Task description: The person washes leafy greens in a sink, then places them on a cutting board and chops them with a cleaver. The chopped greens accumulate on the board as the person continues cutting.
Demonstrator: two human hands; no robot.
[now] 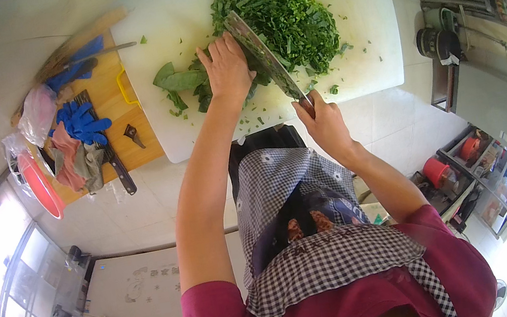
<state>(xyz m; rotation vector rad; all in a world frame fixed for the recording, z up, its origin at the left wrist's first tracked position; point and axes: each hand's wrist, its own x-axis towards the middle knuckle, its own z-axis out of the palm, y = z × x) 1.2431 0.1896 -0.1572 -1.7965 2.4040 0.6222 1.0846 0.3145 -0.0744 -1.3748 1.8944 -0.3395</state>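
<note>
On a large white cutting board (367, 60), my right hand (322, 120) is closed around the wooden handle of a cleaver (267, 56). Bits of green cling to its wide blade, which slants up and to the left. My left hand (227, 68) presses on dark green leaves just left of the blade, its fingertips close to the metal. Whole leaves (184, 80) stick out to the left of that hand. A heap of shredded greens (292, 23) lies to the right of the blade, with small scraps scattered around it.
Left of the board, a wooden surface (128, 123) holds blue gloves (81, 123), cloths (72, 160), a dark-handled knife (122, 174), a plastic bag (38, 113) and a red basin (39, 185). A metal rod (111, 48) reaches over the board's left edge. Shelves with red containers (436, 172) stand at the lower right.
</note>
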